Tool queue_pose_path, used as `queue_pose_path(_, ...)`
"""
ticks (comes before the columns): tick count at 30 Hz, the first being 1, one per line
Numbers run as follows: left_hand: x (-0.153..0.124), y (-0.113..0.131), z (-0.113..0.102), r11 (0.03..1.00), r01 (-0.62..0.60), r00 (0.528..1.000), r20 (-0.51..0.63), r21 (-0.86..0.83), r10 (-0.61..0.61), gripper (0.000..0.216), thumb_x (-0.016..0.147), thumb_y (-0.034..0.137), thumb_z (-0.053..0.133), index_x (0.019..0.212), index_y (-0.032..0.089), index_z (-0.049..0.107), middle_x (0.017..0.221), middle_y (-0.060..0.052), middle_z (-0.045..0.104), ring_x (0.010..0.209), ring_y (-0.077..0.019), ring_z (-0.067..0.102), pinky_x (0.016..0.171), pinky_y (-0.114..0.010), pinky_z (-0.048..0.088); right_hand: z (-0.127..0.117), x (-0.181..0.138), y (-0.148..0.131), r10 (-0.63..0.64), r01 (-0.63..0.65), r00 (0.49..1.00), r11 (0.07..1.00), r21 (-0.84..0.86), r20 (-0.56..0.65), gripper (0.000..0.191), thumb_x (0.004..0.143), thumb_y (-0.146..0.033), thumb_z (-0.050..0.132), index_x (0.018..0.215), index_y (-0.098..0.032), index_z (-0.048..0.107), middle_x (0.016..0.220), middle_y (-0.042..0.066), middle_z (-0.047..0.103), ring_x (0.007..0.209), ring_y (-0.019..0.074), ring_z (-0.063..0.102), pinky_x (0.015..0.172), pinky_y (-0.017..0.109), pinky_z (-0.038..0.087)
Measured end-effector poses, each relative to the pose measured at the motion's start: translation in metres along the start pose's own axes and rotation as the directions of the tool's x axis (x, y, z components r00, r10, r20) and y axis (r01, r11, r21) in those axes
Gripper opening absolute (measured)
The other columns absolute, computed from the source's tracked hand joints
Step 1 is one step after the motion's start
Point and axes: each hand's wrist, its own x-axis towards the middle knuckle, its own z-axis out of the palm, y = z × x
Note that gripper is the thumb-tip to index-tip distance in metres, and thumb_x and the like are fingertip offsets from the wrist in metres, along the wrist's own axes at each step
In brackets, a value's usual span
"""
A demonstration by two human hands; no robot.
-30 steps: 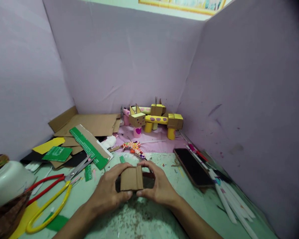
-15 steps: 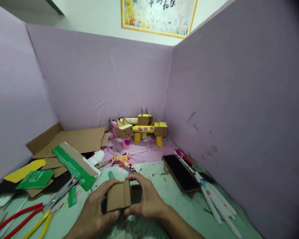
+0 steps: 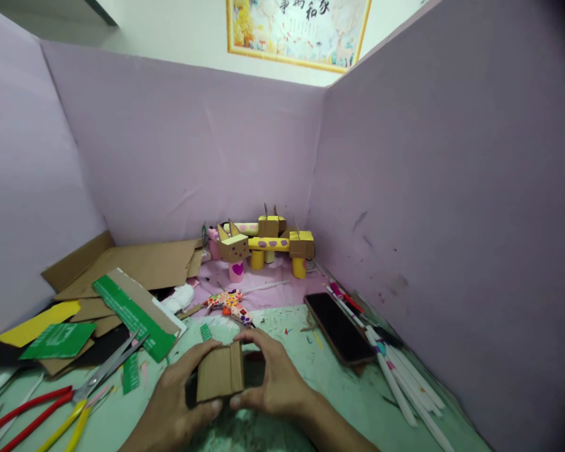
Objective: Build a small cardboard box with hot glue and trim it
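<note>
My left hand and right hand each keep a grip clamped on a small, creased brown cardboard piece, low over the speckled green desk. Beyond lie a flat black phone and boxy cardboard animals on round tube legs.
</note>
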Motion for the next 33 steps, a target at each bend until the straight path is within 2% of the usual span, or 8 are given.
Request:
queue_pose_path(6,-0.004,0.012,0.003,0.988,0.15,0.988,0.028,-0.03,-0.149,0.063,0.066,0.045,0.069,0.123,0.023,0.057,0.116,-0.007,0.068,0.101,-0.0311,0.065,0.086,-0.041,0.055,-0.003,-0.005,-0.004,0.036,-0.039,0.999,0.995,0.089,0.035,0.072,0.057,-0.042,0.085,0.119,-0.023,0.054,0.121,0.011,0.059,0.111,0.0298,0.059,0.09,0.045,0.051)
queue_pose_path(13,-0.001,0.032,0.004,0.965,0.26,0.964,0.046,0.001,-0.26,0.065,0.063,0.037,0.068,0.124,0.019,0.056,0.12,-0.01,0.066,0.106,-0.0328,0.062,0.091,-0.049,0.05,-0.006,-0.008,-0.006,0.113,-0.117,0.99,0.992,0.047,0.084,0.066,0.068,-0.052,0.077,0.123,-0.025,0.052,0.124,0.01,0.057,0.116,0.0304,0.057,0.096,0.046,0.051)
queue_pose_path(19,-0.003,0.033,0.006,0.973,0.229,0.973,0.028,-0.016,-0.229,0.061,0.063,0.035,0.068,0.122,0.022,0.058,0.119,-0.008,0.067,0.106,-0.0323,0.061,0.093,-0.049,0.049,-0.005,-0.011,-0.006,0.131,-0.134,0.987,0.991,0.023,0.092,0.068,0.07,-0.059,0.074,0.125,-0.026,0.051,0.122,0.011,0.058,0.114,0.0321,0.059,0.095,0.049,0.052)
queue_pose_path(24,-0.005,0.028,0.009,0.977,0.212,0.977,-0.005,-0.029,-0.212,0.058,0.063,0.034,0.067,0.119,0.023,0.058,0.114,-0.008,0.067,0.101,-0.0309,0.062,0.088,-0.046,0.051,-0.005,-0.01,-0.007,0.132,-0.136,0.986,0.99,0.036,0.1,0.069,0.069,-0.061,0.073,0.124,-0.026,0.049,0.123,0.012,0.057,0.114,0.0326,0.059,0.094,0.049,0.051)
queue_pose_path(30,-0.001,0.029,0.004,0.981,0.189,0.98,0.078,-0.054,-0.184,0.053,0.064,0.033,0.065,0.116,0.022,0.058,0.11,-0.008,0.066,0.097,-0.0297,0.061,0.082,-0.044,0.051,-0.005,-0.009,-0.008,0.109,-0.114,0.987,0.992,0.047,0.115,0.067,0.066,-0.055,0.078,0.119,-0.023,0.051,0.119,0.01,0.057,0.112,0.0305,0.058,0.095,0.045,0.051)
queue_pose_path(33,0.0,0.031,0.003,0.983,0.177,0.979,0.114,-0.053,-0.17,0.052,0.065,0.031,0.064,0.115,0.022,0.057,0.11,-0.008,0.066,0.097,-0.0292,0.061,0.083,-0.044,0.05,-0.005,-0.01,-0.009,0.093,-0.1,0.986,0.994,0.05,0.137,0.07,0.068,-0.051,0.077,0.124,-0.024,0.047,0.127,0.011,0.053,0.119,0.0302,0.054,0.099,0.044,0.048)
